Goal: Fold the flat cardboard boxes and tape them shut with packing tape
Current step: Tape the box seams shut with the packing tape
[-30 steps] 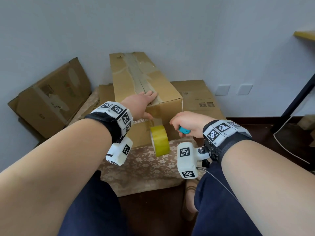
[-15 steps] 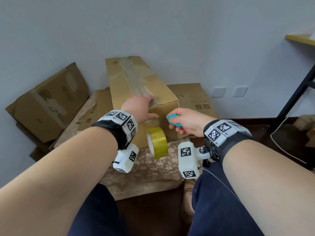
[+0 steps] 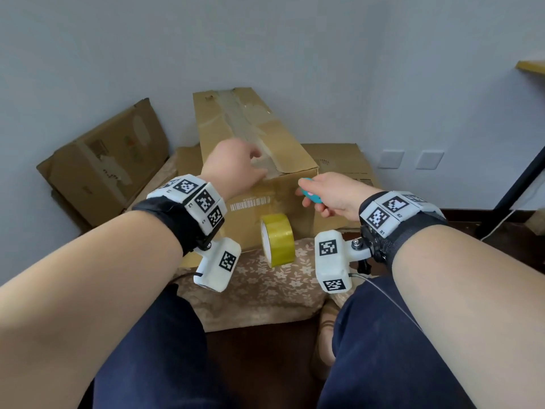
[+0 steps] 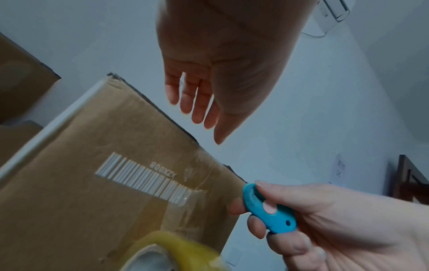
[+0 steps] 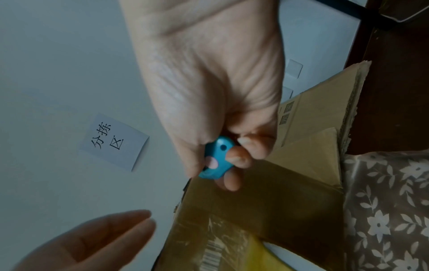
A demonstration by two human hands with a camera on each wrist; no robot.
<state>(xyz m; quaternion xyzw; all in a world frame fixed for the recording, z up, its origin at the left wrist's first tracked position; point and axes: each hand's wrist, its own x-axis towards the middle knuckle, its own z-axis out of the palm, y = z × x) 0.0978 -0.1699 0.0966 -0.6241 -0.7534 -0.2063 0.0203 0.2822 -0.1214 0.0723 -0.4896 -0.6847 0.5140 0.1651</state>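
A long taped cardboard box (image 3: 224,125) stands in front of me. My left hand (image 3: 244,166) hovers at its near top edge, and the left wrist view shows its fingers (image 4: 197,102) straight and holding nothing. A yellow tape roll (image 3: 278,243) hangs against the box's front face below the barcode, on a strip of tape. My right hand (image 3: 333,196) pinches a small blue cutter (image 3: 309,192) at the box's near right top corner. The right wrist view shows the cutter (image 5: 217,159) between thumb and fingers, just above the box's edge (image 5: 267,201).
Flattened cartons (image 3: 103,160) lean on the wall at the left, and another carton (image 3: 339,160) lies behind at the right. The box sits on a floral cloth (image 3: 265,290). A black table leg (image 3: 516,184) slants at the right. My knees are below.
My right hand has risen with the cutter from beside the tape roll to the box's top corner. My left hand has shifted along the top edge and its fingers have lifted.
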